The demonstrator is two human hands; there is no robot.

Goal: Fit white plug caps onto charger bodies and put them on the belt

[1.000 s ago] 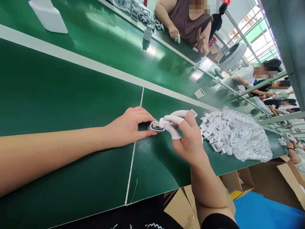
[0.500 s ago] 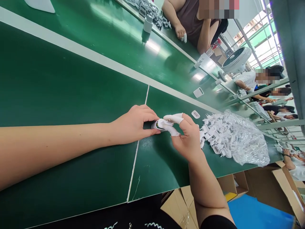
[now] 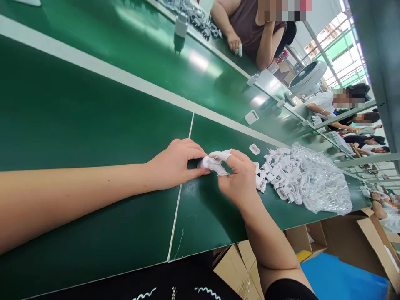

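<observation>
My left hand [image 3: 179,164] rests on the green tabletop, its thumb and fingers closed round a small white charger housing [image 3: 203,163]. Against the housing's right end, my right hand [image 3: 236,173] pinches a white end piece with metal plug pins; white cots cover its thumb and fingertips. The two parts touch, though the fingers hide most of the joint. To the right of my right hand lies a heap of similar white end pieces [image 3: 283,173], spilling from a clear plastic bag [image 3: 326,183]. One loose end piece [image 3: 254,148] sits apart, behind the heap.
Beyond a pale strip [image 3: 140,85], a green belt [image 3: 125,37] carries white housings, one lying [image 3: 251,117] and one upright [image 3: 181,25]. A co-worker's hand [image 3: 234,43] rests across it, near a grey pile of parts [image 3: 195,18]. Cardboard boxes [image 3: 343,237] stand below the table edge.
My right hand has moved slightly left, bringing the end piece onto the housing, whose open end no longer shows. The white housings on the belt have shifted left.
</observation>
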